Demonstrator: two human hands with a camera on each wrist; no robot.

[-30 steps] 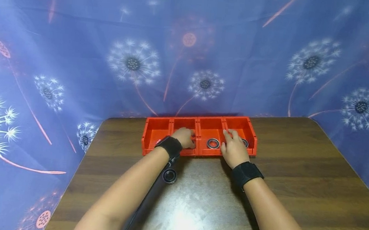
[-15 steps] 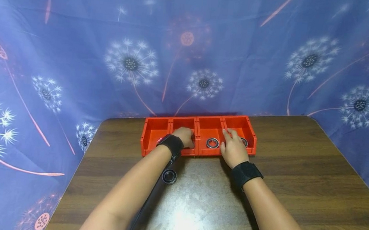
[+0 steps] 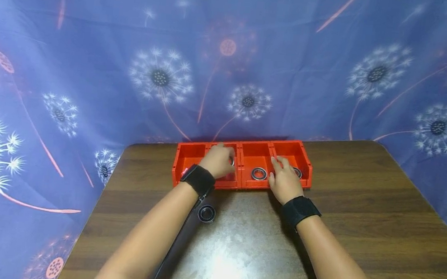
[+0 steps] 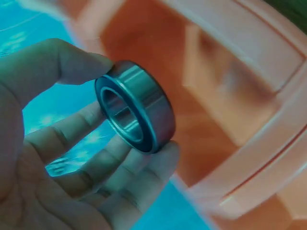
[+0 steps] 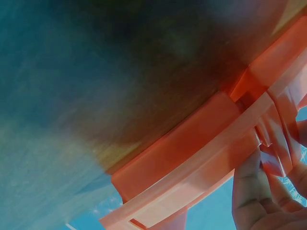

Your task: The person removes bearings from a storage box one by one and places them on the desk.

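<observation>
My left hand (image 3: 218, 161) is raised over the second compartment from the left of a red four-part bin (image 3: 186, 184). It pinches a metal ball bearing (image 4: 154, 108) between thumb and fingertips; the left wrist view shows the bearing's dark seal and open bore. My right hand (image 3: 285, 182) straddles the divider between the two right compartments, holding the bin there with thumb and fingers on either side. Another bearing (image 3: 258, 178) lies flat in the third compartment. Partly hidden by the right fingers, a further bearing (image 3: 298, 172) sits in the rightmost compartment.
One more bearing (image 3: 206, 220) lies on the wooden table (image 3: 361, 227), close to the left wrist. A black cable (image 3: 165, 260) runs along the left forearm. Behind the bin hangs a blue cloth (image 3: 295, 74) with dandelion prints.
My left hand has lifted out of the second compartment and shifted slightly left and back, with a bearing now visible in its fingers. The right hand keeps its place on the divider.
</observation>
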